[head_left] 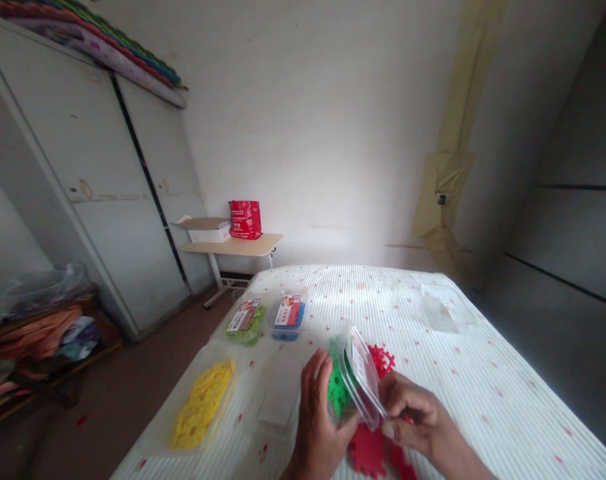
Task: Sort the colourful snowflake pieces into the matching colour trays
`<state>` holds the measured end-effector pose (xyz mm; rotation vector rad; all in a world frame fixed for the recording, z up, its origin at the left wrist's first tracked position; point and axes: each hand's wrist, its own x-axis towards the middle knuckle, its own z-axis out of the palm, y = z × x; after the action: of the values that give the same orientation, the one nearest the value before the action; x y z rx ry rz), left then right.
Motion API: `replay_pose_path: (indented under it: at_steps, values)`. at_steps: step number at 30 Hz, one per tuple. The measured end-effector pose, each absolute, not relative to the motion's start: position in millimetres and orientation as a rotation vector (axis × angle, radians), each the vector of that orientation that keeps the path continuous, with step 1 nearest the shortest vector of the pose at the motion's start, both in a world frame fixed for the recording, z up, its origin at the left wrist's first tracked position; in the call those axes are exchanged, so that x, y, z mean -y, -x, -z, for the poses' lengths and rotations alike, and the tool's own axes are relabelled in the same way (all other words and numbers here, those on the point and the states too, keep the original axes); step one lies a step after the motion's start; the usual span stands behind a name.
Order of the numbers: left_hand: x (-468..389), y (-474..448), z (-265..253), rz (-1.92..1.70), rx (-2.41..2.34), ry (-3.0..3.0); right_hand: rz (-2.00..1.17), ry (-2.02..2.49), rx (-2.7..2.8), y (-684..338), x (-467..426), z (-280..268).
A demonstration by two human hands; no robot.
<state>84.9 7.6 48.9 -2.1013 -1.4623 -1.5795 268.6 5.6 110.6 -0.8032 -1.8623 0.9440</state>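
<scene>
My left hand (313, 417) is closed around a clear plastic box holding green toothed plastic pieces (337, 385), tipped up on its side above the table. On the right side of the box, its clear lid (367, 370) with a printed label stands at a slant. My right hand (417, 415) pinches the lower corner of this lid between thumb and fingers. Whether the lid is still attached along one edge, I cannot tell. Loose red toothed pieces (367, 450) lie on the tablecloth below and behind both hands, partly covered by them.
A tray of yellow pieces (203, 403) sits at the left, beside a clear lid (281, 393). Behind are labelled boxes of light green (250, 327) and blue pieces (287, 328). A clear container (445, 308) stands far right. A side table (263, 245) carries a red bag (245, 220).
</scene>
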Motion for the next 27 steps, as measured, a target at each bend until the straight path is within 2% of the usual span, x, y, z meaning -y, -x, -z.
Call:
replay_pose_path:
  at_steps: [3,11,13,21,27]
  values:
    - [-8.2,-85.3,-49.0,1.598,1.463,2.089,-0.815,0.838,1.909,-269.2,-3.8,-113.3]
    - [-9.3,-87.5,-51.7,1.606,1.356,2.106,-0.146,1.129,2.041,-267.0,-0.1,-89.9]
    - [-10.0,-87.7,-51.0,1.600,1.339,2.116,-0.064,1.206,1.994,-270.1,-2.5,-86.9]
    - [-16.0,-86.6,-51.0,1.664,1.288,2.128,-0.245,1.338,1.686,-285.5,-17.6,-82.1]
    - [-18.0,-86.5,-50.1,1.620,1.333,2.156,-0.626,1.402,1.184,-299.6,-33.0,-82.0]
